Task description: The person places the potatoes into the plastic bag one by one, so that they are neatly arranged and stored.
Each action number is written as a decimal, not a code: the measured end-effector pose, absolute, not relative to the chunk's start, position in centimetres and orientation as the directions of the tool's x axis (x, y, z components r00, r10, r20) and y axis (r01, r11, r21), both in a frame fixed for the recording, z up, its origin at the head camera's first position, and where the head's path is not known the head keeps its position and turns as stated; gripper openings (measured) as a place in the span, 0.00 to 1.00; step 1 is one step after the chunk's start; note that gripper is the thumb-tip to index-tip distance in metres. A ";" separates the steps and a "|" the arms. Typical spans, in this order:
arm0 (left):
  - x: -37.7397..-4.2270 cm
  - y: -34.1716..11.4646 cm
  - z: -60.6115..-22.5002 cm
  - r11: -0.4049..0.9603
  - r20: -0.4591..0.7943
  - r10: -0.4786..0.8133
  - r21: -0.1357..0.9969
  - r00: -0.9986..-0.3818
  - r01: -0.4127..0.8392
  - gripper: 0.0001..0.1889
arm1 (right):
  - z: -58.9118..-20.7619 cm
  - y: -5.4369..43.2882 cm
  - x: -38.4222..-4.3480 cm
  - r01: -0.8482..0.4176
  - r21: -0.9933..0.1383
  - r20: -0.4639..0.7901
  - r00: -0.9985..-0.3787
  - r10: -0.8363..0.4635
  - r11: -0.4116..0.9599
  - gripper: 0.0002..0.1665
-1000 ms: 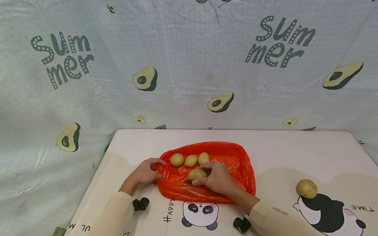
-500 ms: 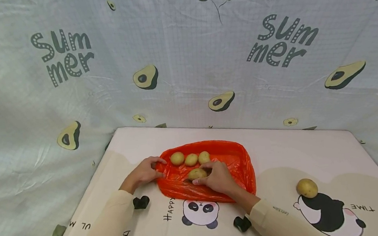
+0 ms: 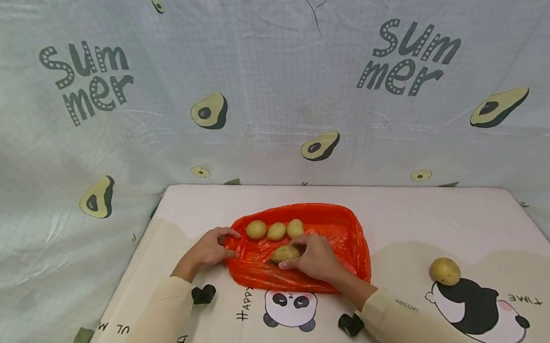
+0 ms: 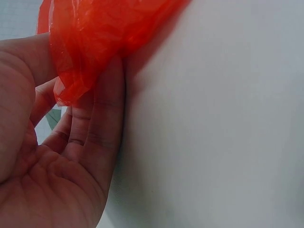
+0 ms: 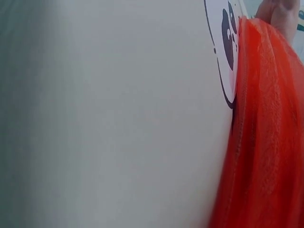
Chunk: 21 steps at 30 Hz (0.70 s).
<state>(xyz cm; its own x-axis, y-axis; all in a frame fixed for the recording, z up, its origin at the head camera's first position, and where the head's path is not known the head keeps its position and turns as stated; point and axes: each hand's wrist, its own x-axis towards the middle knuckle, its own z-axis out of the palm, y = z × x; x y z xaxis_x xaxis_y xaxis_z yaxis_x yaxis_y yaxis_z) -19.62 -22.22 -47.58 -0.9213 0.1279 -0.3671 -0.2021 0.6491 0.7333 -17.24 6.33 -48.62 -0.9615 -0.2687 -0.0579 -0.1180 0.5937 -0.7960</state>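
A red plastic bag (image 3: 321, 220) lies spread wide on the table, its sides standing up like a shallow tray. My left hand (image 3: 208, 248) grips its left edge; in the left wrist view the red plastic (image 4: 99, 38) passes between thumb and fingers. Inside the bag, my right hand (image 3: 318, 260) pinches a potato (image 3: 284, 253) between thumb and fingers, near the front wall. Behind it sit three more potatoes in a row: left (image 3: 256, 229), middle (image 3: 277, 231) and right (image 3: 295, 228). The right wrist view shows the bag's outer side (image 5: 270, 123) but not the held potato.
A loose potato (image 3: 445, 271) rests on the table at the right, by a printed panda. The pale table cover (image 3: 392, 215) carries panda prints and lettering. Two small dark objects lie near the forearms, one left (image 3: 203, 294) and one right (image 3: 351, 324). A printed curtain (image 3: 251, 55) hangs behind.
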 end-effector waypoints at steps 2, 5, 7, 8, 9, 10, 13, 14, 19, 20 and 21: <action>-19.6 -22.2 -47.6 0.650 -0.370 0.124 0.732 -0.921 -0.206 0.21 | -48.6 6.3 -17.3 -0.135 -0.793 -0.045 -0.960 -0.277 0.594 0.28; -19.7 -22.2 -47.5 0.653 -0.369 0.126 0.729 -0.921 -0.203 0.21 | -48.6 6.4 -17.3 -0.121 -0.794 -0.059 -0.960 -0.273 0.596 0.30; -19.7 -22.2 -47.5 0.657 -0.364 0.131 0.728 -0.922 -0.195 0.21 | -48.6 6.3 -17.2 -0.098 -0.793 -0.083 -0.960 -0.266 0.601 0.33; -19.7 -22.2 -47.5 0.658 -0.362 0.135 0.728 -0.923 -0.190 0.21 | -48.6 6.3 -17.2 -0.087 -0.790 -0.096 -0.960 -0.263 0.606 0.34; -19.7 -22.2 -47.5 0.658 -0.360 0.139 0.730 -0.922 -0.186 0.21 | -48.6 6.3 -17.2 -0.077 -0.787 -0.107 -0.960 -0.258 0.613 0.34; -19.7 -22.2 -47.5 0.657 -0.358 0.141 0.731 -0.923 -0.183 0.21 | -48.5 6.2 -17.2 -0.066 -0.784 -0.118 -0.960 -0.253 0.618 0.35; -19.7 -22.2 -47.6 0.654 -0.353 0.146 0.735 -0.924 -0.178 0.21 | -48.5 6.1 -17.1 -0.064 -0.773 -0.126 -0.959 -0.252 0.631 0.36; -19.8 -22.2 -47.6 0.653 -0.352 0.149 0.737 -0.924 -0.175 0.21 | -48.5 6.1 -17.1 -0.070 -0.771 -0.124 -0.958 -0.258 0.633 0.36; -19.7 -22.2 -47.7 0.653 -0.344 0.157 0.739 -0.926 -0.164 0.21 | -48.4 6.1 -17.0 -0.079 -0.772 -0.117 -0.957 -0.264 0.631 0.35; -19.7 -22.2 -47.7 0.654 -0.344 0.154 0.738 -0.926 -0.166 0.21 | -48.4 6.1 -17.0 -0.079 -0.773 -0.116 -0.958 -0.264 0.630 0.35; -19.7 -22.2 -47.7 0.654 -0.344 0.153 0.738 -0.926 -0.166 0.21 | -48.4 6.1 -17.0 -0.074 -0.775 -0.119 -0.958 -0.260 0.628 0.34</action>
<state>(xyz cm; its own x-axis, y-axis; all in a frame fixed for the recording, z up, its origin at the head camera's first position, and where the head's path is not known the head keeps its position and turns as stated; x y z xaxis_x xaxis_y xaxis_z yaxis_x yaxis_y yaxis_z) -19.74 -22.20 -47.70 -0.9263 0.1526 -0.3444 -0.1664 0.6544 0.7376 -17.02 6.11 -48.42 -0.9584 -0.2595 -0.1186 -0.0740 0.6275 -0.7751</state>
